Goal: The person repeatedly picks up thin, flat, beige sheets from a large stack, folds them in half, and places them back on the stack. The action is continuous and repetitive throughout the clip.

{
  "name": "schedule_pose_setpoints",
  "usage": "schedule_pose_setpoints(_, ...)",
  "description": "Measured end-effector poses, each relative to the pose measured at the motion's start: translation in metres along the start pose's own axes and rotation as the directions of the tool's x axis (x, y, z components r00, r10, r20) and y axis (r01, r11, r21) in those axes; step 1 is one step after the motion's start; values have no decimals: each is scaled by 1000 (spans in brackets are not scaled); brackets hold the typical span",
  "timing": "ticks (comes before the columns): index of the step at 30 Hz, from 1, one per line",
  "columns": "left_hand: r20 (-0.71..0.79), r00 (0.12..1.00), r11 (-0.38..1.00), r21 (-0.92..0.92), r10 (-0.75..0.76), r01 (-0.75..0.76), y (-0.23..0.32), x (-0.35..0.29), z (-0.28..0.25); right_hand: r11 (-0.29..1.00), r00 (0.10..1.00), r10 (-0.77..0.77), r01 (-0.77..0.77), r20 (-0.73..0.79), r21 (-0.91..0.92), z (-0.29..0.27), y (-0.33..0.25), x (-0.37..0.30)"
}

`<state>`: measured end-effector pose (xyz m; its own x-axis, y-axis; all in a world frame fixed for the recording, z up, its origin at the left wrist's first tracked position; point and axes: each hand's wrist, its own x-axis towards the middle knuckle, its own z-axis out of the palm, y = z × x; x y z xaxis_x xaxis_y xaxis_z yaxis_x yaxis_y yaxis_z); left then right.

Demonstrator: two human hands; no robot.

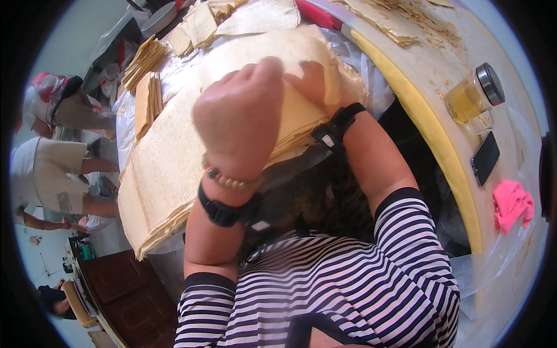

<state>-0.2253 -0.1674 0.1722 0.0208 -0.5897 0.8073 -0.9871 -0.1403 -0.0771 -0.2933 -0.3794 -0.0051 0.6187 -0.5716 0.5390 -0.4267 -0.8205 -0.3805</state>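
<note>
A broad stack of thin, pale-tan flatbread sheets (168, 180) lies in front of me, its layered edges toward my body. Over its middle is my left hand (241, 116), closed with the knuckles up and smeared by motion. Its fingertips are hidden, so I cannot see what they grip. Further right, my right hand (316, 84) pinches the edge of a top flatbread sheet (332, 81), which curls up over the fingers. Both wrists wear black bands, and the left one also carries a beaded bracelet.
Folded flatbread pieces (142, 64) sit at the far left. On the right-hand table are crumbs, a glass mug of yellow liquid (467, 101), a phone (485, 158) and a pink cloth (513, 206). A yellow padded edge (418, 116) borders that table. Other people (58, 168) stand at left.
</note>
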Motion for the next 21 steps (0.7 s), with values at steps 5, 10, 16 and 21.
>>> schedule_pose_setpoints(5, -291, 939, 982, -99, -183, 161, -16, 6, -22, 986, 992, 50, -31, 113, -164, -9, 1, 2)
schedule_pose_setpoints(10, 11, 996, 945, -317, 89, -81, 10, -21, 2, 955, 894, -187, 69, 408, 287, -64, -31, -25)
schedule_pose_setpoints(16, 169, 962, 828, -554, 215, -88, 12, -101, -14, 231, 791, -101, -571, 603, 788, -112, -57, -66)
schedule_pose_setpoints(21, 305, 938, 915, -403, 165, -30, -5, -150, -27, -251, 580, 321, -710, 748, 658, -88, -59, -47)
